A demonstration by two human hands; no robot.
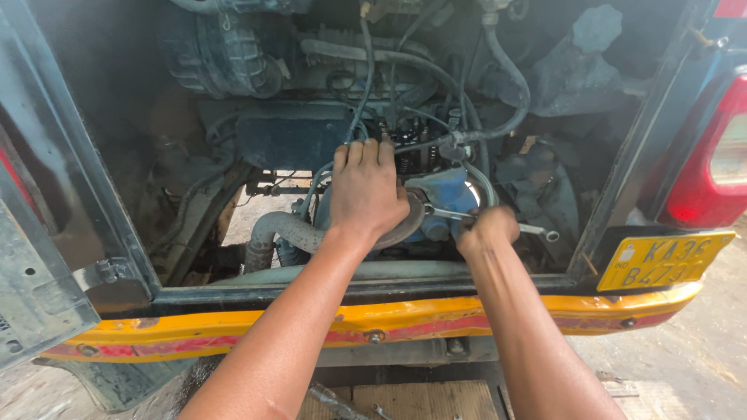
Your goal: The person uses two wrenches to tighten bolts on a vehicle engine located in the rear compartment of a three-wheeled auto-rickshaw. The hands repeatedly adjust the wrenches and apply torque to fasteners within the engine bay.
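Presently, both hands are inside the open rear engine bay of a small vehicle. The left hand [366, 190] lies flat, fingers extended and unclenched, pressed against a round metal disc [405, 225] mounted on the blue engine housing [447, 198]; judged by its placement, it steadies the disc rather than gripping it. The right hand [486, 229] is clenched around the shank of a slim metal wrench [537, 229], whose near end projects to the right of the fist while the far end reaches left toward the housing, just beside the disc. How that end is seated on a fastener cannot be made out.

A grey corrugated hose [272, 233] curves below the left wrist, and dark cables and tubes [467, 93] cross above the housing. The bay opening is bordered below by a yellow bumper with a red stripe [373, 323]. A yellow number plate [665, 260] and a red tail lamp [712, 155] sit at right. A wooden board [420, 400] lies on the ground beneath the bumper.
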